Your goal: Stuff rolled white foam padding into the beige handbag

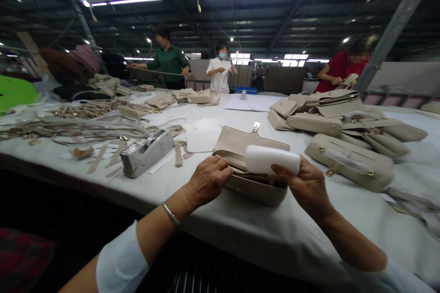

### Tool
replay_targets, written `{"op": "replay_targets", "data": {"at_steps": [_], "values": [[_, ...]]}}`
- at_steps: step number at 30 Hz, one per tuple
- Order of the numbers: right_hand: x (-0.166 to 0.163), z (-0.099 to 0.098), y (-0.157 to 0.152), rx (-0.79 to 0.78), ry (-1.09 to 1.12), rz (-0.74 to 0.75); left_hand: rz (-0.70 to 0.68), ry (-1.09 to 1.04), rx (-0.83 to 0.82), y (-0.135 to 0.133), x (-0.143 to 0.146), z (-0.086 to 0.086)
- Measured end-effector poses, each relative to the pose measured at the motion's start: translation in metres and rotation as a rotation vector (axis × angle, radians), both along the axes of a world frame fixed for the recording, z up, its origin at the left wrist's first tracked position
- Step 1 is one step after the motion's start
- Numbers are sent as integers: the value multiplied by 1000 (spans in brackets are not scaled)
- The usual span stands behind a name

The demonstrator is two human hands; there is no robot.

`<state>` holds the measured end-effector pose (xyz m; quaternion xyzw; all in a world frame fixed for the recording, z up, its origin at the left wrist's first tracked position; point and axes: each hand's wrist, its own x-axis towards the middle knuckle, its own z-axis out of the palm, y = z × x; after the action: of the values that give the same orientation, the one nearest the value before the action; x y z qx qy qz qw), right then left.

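A beige handbag [257, 190] lies in front of me with its flap [240, 139] folded back and a metal clasp plate at the flap's tip. My left hand [213, 176] is closed on the bag's left rim, fingers curled over the edge. In my right hand [307, 183] is a folded white foam sheet [271, 159], pinched between thumb and fingers at its right end. The foam sits over the bag's opening; how far its left end reaches inside I cannot tell.
A grey tape dispenser [147, 153] stands left of the bag, near loose straps [85, 112] and white foam sheets [202, 135]. Another beige bag [350, 160] lies to the right, before a pile of bags [319, 116]. Several co-workers stand across the table [309, 238].
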<state>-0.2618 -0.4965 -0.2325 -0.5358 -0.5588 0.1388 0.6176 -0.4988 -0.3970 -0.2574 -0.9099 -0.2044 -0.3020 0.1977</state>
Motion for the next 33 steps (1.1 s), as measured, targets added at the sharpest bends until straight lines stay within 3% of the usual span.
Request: {"op": "replay_targets", "data": {"at_steps": [9,13,16,18,21,26,28,31,33], "values": [[-8,-4,-11,15,95,-14,61,95,-104,-8,3,2],[-8,1,-6,81,266,-22,75,91,-193,-7,3,2],[-8,13,3,141,449,87,67,121,-232,-7,3,4],[-11,20,10,86,459,184,65,137,-242,-7,3,7],[-16,23,19,-71,186,232,72,151,-274,-10,3,10],[-15,28,20,-211,-801,23,60,145,-289,-15,0,12],[-12,38,18,-295,-940,98,50,148,-282,-15,-1,12],[-8,58,20,-399,-944,375,41,162,-274,-14,-1,11],[-10,68,27,-444,-974,480,38,157,-277,-13,-1,10]]}}
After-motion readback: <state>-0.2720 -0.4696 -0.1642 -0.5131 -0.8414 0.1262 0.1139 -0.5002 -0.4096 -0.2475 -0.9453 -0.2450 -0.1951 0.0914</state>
